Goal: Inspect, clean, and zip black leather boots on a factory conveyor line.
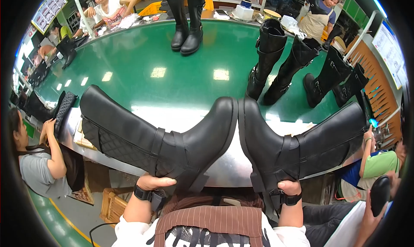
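Note:
Two tall black boots lie sideways before me, soles facing each other and toes almost touching in the middle. My left hand (152, 182) grips the left boot (189, 139) at the heel and ankle, thumb showing, the other fingers hidden behind it. My right hand (290, 187) holds the right boot (297, 148) the same way, its fingers mostly hidden underneath. Each boot has straps crossed at the ankle, a side zip and a quilted panel, plainest on the left one. Their shafts point outward and away from me.
A green conveyor belt (129, 66) runs beyond a metal edge (230, 169). Standing on it are a far pair of boots (189, 35) and several buckled boots (267, 53) at right. Co-workers sit around: a person in grey (39, 169) at left, a person in green (379, 165) at right.

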